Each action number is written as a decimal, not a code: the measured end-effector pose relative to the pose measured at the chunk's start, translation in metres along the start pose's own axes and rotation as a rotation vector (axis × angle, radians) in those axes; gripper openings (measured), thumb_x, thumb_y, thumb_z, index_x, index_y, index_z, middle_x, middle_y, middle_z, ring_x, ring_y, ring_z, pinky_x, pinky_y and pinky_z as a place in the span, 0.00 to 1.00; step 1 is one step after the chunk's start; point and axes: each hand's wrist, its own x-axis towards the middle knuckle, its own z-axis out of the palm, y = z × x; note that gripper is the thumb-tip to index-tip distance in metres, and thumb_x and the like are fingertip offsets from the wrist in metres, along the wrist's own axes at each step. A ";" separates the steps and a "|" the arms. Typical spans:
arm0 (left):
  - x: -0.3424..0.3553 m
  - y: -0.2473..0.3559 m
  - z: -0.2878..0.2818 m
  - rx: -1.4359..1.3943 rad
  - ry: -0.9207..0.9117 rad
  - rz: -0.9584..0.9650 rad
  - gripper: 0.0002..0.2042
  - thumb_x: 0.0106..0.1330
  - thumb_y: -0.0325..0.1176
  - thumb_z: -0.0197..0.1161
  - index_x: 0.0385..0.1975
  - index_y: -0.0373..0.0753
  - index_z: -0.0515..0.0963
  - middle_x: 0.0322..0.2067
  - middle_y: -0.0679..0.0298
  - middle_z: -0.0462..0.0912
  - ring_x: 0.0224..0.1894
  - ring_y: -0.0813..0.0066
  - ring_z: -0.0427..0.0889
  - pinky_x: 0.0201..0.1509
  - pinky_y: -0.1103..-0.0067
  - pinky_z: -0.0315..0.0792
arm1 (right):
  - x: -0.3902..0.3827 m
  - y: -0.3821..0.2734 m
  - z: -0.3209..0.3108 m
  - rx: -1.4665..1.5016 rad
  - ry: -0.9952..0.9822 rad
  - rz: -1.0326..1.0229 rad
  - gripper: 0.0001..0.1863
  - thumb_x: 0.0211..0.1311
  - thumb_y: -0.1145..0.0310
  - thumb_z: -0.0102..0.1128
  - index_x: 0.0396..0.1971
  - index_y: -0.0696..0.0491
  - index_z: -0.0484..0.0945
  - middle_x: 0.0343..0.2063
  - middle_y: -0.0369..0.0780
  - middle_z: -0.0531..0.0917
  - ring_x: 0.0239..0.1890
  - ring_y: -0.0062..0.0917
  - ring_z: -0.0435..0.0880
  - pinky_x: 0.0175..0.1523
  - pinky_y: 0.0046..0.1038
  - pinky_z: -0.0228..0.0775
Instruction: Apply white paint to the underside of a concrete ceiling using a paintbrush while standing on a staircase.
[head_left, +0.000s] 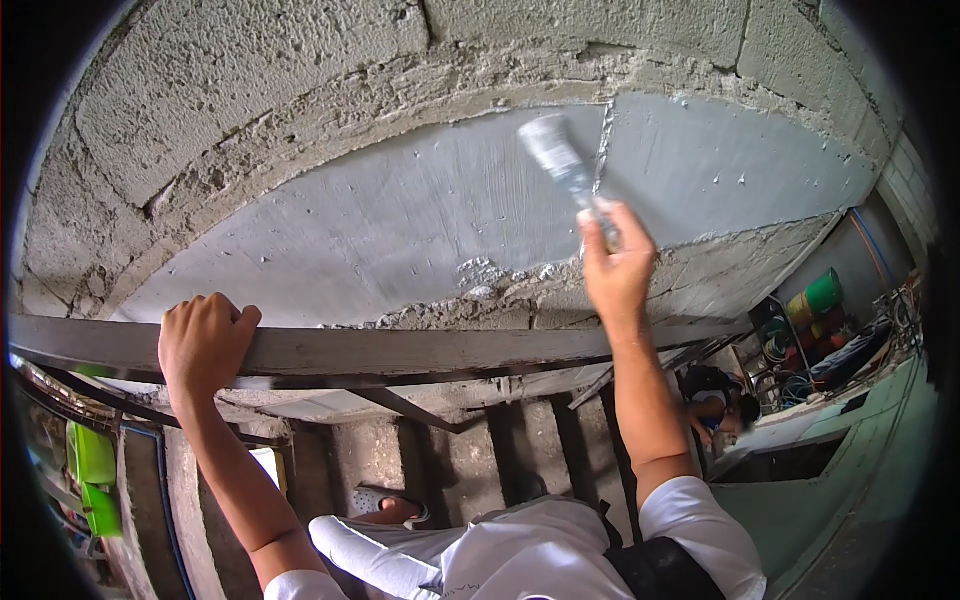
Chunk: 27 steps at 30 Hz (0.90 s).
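Observation:
My right hand [618, 262] is closed round the handle of a wide paintbrush [566, 168], held up against the wall. The brush head is pale and smeared by motion, so whether its bristles touch the wall is hard to tell. Behind it lies a smooth grey coated patch [400, 205] with fine streaks and a raised, rough vertical seam [604, 140] close by the brush. My left hand [205, 345] is wrapped over the top of a flat brown handrail [440, 352], away to the left.
Rough bare concrete blocks [270, 70] border the patch. Concrete steps [455, 455] run below the handrail, where my sandalled foot [395, 508] shows. Another person [722, 405] is lower right, near a green drum [822, 292] and cables. Bright green containers [92, 455] stand at left.

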 end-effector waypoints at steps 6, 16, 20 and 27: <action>0.001 0.004 -0.004 -0.037 -0.032 -0.024 0.16 0.56 0.42 0.57 0.16 0.36 0.80 0.20 0.52 0.81 0.29 0.53 0.80 0.43 0.64 0.71 | 0.010 -0.020 -0.010 0.077 -0.048 0.079 0.09 0.58 0.76 0.63 0.37 0.62 0.76 0.27 0.44 0.81 0.28 0.24 0.81 0.30 0.25 0.70; -0.001 0.003 -0.003 -0.022 -0.002 -0.020 0.17 0.57 0.43 0.57 0.16 0.35 0.80 0.22 0.52 0.81 0.30 0.53 0.80 0.44 0.65 0.71 | 0.004 -0.039 -0.032 -0.064 -0.243 0.183 0.06 0.56 0.78 0.62 0.32 0.61 0.74 0.21 0.47 0.79 0.23 0.36 0.80 0.30 0.31 0.69; -0.002 0.003 -0.004 -0.031 0.002 -0.016 0.17 0.57 0.44 0.57 0.16 0.36 0.80 0.21 0.53 0.81 0.30 0.53 0.80 0.44 0.65 0.71 | 0.029 -0.041 -0.014 -0.126 -0.154 -0.026 0.07 0.55 0.78 0.61 0.32 0.61 0.73 0.25 0.49 0.79 0.25 0.45 0.77 0.30 0.33 0.68; -0.002 -0.001 0.002 -0.023 0.069 0.023 0.17 0.55 0.43 0.57 0.15 0.35 0.78 0.19 0.52 0.79 0.27 0.54 0.80 0.41 0.65 0.72 | -0.005 -0.027 -0.023 -0.198 -0.305 0.025 0.08 0.55 0.76 0.63 0.32 0.60 0.74 0.24 0.48 0.79 0.26 0.41 0.80 0.32 0.31 0.70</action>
